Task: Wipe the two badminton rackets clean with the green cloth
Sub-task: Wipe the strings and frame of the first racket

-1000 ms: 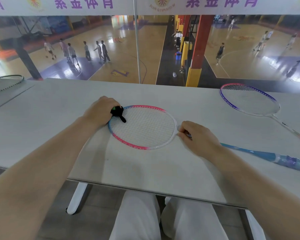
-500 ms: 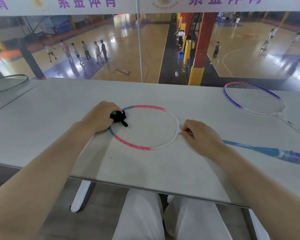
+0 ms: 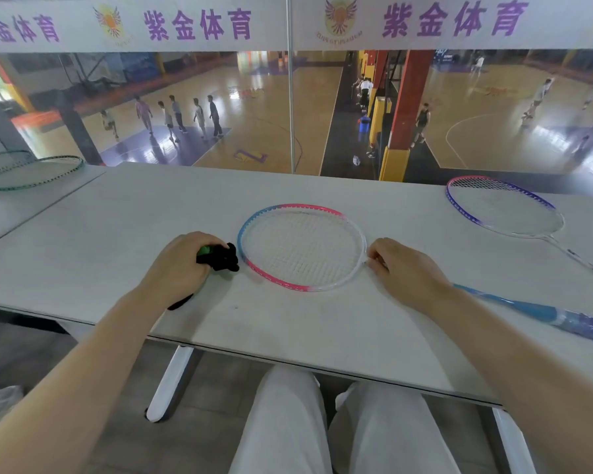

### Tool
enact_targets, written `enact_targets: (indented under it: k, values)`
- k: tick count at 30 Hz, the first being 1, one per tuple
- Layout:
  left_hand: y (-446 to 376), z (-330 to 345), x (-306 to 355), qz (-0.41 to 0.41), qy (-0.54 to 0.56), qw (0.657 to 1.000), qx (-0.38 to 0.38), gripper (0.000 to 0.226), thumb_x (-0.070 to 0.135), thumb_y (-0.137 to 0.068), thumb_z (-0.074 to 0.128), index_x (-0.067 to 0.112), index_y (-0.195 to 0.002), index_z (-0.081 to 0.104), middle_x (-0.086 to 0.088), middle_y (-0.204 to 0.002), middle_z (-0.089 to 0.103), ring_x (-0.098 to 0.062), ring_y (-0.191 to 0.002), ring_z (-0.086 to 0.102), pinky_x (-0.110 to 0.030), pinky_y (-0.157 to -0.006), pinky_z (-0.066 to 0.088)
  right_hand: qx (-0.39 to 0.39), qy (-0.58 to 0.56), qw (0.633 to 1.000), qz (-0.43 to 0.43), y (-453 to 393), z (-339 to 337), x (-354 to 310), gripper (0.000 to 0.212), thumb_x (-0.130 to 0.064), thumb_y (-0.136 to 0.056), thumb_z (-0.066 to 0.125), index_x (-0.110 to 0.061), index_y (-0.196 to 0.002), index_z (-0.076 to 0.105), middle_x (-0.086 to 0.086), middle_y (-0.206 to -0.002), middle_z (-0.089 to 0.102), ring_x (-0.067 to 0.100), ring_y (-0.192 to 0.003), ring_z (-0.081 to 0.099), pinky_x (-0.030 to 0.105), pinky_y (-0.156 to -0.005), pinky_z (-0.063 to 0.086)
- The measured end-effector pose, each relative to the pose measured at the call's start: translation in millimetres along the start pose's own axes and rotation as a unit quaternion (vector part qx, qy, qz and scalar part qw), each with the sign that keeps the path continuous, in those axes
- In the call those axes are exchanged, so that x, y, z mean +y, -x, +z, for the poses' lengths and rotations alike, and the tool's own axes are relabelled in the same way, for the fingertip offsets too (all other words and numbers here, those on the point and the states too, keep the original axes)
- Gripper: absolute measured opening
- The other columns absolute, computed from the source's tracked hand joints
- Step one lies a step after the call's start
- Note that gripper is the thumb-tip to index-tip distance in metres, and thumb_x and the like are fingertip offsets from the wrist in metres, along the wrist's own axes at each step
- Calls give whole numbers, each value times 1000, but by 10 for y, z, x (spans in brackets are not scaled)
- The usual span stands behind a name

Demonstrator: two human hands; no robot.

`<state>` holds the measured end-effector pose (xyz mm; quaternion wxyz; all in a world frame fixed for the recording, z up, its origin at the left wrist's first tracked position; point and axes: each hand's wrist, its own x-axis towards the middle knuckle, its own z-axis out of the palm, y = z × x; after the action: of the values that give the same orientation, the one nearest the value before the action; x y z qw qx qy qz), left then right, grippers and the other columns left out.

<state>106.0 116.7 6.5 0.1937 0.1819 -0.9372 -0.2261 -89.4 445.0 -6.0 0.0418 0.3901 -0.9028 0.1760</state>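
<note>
While our left hand grips the soft bunched cloth beside the pink-and-blue racket on the table, our right hand pinches its throat; light, springy strings want gentle pressure.

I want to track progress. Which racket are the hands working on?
The pink and blue racket in the middle: the right hand grips its neck, the left hand holds the cloth beside its rim. The purple racket lies untouched.

A sports hall, seen from a raised gallery. Beyond the glass lie wooden courts with players. Rackets rest on the table.
</note>
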Motion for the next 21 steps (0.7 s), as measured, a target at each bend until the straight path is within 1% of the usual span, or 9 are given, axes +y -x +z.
enact_targets:
  k: [3, 5, 7, 9, 11, 13, 15, 18, 21]
  values:
    - [48, 24, 64, 9, 14, 1000, -18, 52, -13, -75, 48, 27, -102, 69, 9, -103, 63, -12, -99, 52, -25, -86, 37, 12, -8, 1000, 5, -33, -79, -39, 16, -34, -102, 42, -24, -90, 49, -9, -87, 54, 18, -77, 53, 34, -68, 44]
    - [65, 52, 100, 13, 22, 999, -26, 49, -11, -77, 49, 26, -102, 69, 9, -103, 63, -12, -98, 53, -24, -84, 38, 27, -17, 999, 5, -70, -144, -60, 16, -34, -101, 43, -23, -91, 49, -7, -89, 55, 20, -78, 54, 36, -69, 46]
    - [65, 93, 140, 18, 11, 999, -48, 45, -9, -77, 50, 29, -99, 62, 8, -101, 61, -14, -98, 51, -22, -79, 38, 42, -18, 999, 2, -104, -210, -79, 16, -35, -101, 44, -23, -91, 48, -5, -90, 56, 21, -77, 55, 40, -70, 50]
    - [61, 142, 206, 12, -6, 997, -75, 39, -7, -77, 50, 27, -96, 53, 7, -97, 54, -17, -97, 47, -22, -72, 34, 55, -15, 998, -2, -131, -278, -110, 15, -34, -101, 45, -23, -92, 48, -4, -89, 56, 20, -74, 56, 42, -69, 52]
    - [57, 192, 295, 6, -7, 997, -79, 34, -4, -78, 51, 25, -95, 46, 10, -93, 46, -18, -96, 41, -24, -71, 31, 68, -10, 998, 1, -165, -345, -157, 14, -34, -101, 46, -22, -93, 48, -3, -87, 57, 19, -71, 57, 42, -66, 53]
    - [60, 246, 397, 26, -13, 997, -73, 32, 1, -80, 55, 25, -94, 40, 10, -93, 42, -16, -96, 37, -23, -71, 30, 75, -9, 997, 9, -206, -400, -211, 13, -34, -101, 48, -22, -95, 48, -2, -85, 58, 16, -69, 56, 39, -64, 54]
    - [51, 298, 479, 45, -21, 996, -80, 31, 10, -82, 63, 24, -94, 38, 8, -97, 43, -15, -98, 36, -23, -74, 31, 84, -9, 996, 17, -243, -451, -260, 13, -33, -101, 49, -22, -95, 47, -2, -83, 58, 14, -67, 56, 33, -61, 52]
    - [32, 312, 548, 52, -41, 992, -111, 35, 34, -80, 71, 26, -97, 42, 9, -105, 44, -13, -103, 37, -25, -81, 34, 90, -7, 996, 23, -291, -533, -310, 13, -33, -101, 49, -21, -96, 47, -3, -84, 57, 12, -67, 55, 24, -55, 41]
    - [-18, 230, 550, 39, -70, 980, -180, 41, 59, -76, 66, 31, -100, 47, 12, -108, 45, -11, -106, 37, -28, -89, 37, 98, -7, 995, 21, -326, -627, -345, 13, -34, -101, 48, -21, -99, 47, -3, -87, 58, 11, -69, 56, 23, -58, 39]
